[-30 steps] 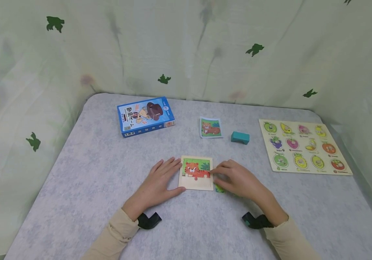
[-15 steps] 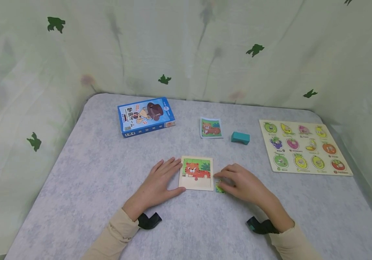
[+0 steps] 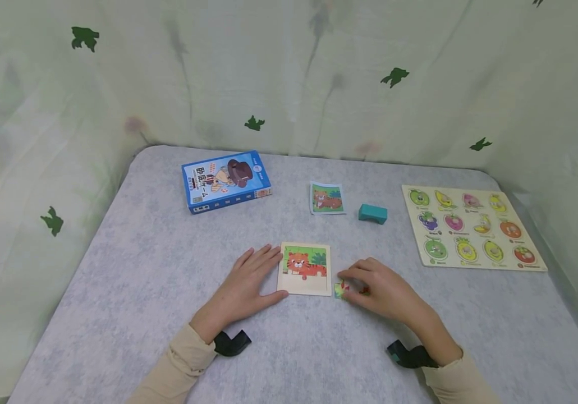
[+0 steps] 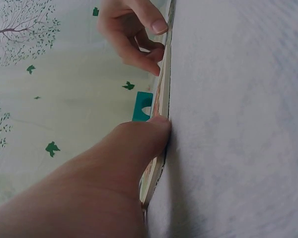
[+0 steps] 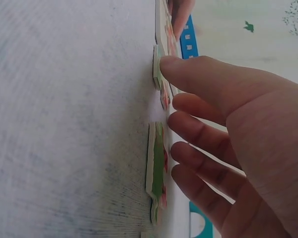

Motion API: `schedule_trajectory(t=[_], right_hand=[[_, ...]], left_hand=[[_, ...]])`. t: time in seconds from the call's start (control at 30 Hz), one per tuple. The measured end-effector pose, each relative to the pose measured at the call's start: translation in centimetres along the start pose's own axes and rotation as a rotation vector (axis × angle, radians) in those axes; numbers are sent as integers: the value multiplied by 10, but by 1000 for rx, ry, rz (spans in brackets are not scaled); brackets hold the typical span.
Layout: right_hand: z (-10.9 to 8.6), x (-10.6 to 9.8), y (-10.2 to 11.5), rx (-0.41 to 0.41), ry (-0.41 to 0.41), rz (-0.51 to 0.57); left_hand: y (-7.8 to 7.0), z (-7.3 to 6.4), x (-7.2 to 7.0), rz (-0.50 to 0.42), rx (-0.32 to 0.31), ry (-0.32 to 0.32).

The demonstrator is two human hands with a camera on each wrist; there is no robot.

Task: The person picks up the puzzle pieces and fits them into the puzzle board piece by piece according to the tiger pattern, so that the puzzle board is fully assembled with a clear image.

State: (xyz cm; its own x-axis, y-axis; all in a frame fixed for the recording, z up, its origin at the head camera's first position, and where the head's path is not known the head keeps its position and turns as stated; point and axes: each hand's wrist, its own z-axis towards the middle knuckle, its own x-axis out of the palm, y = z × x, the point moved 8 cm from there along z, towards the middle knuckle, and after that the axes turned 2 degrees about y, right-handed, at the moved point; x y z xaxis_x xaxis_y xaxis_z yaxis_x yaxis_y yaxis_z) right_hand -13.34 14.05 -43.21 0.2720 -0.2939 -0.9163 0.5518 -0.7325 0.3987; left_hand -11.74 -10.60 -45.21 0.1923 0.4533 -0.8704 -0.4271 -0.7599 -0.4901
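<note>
A small square wooden puzzle board (image 3: 304,285) lies flat at the table's middle, its upper part filled with an orange tiger on green. My left hand (image 3: 248,280) rests beside it, index fingertip at its left edge and thumb at the lower left corner. In the left wrist view that thumb (image 4: 149,134) touches the board's edge. My right hand (image 3: 382,286) hovers just right of the board, fingers loosely bent. Its thumb touches a green puzzle piece (image 5: 157,69) in the right wrist view. More puzzle pieces (image 5: 156,161) lie on the table under the palm, partly hidden from the head view.
Behind the board lies a tiger picture card (image 3: 327,199), with a teal arch-shaped block (image 3: 372,214) to its right. A blue game box (image 3: 226,180) lies at the back left. The fruit peg board (image 3: 471,227) lies at the right. A leaf-printed curtain hangs behind.
My right hand has drawn back from the board's right edge, to the right, uncovering loose puzzle pieces. The left hand and the board have stayed put.
</note>
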Motion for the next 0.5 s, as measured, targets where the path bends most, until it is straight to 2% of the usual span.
schedule_trajectory(t=[0.5], right_hand=[[-1, 2, 1, 7, 12, -14]], left_hand=[[1, -1, 0, 1, 1, -7]])
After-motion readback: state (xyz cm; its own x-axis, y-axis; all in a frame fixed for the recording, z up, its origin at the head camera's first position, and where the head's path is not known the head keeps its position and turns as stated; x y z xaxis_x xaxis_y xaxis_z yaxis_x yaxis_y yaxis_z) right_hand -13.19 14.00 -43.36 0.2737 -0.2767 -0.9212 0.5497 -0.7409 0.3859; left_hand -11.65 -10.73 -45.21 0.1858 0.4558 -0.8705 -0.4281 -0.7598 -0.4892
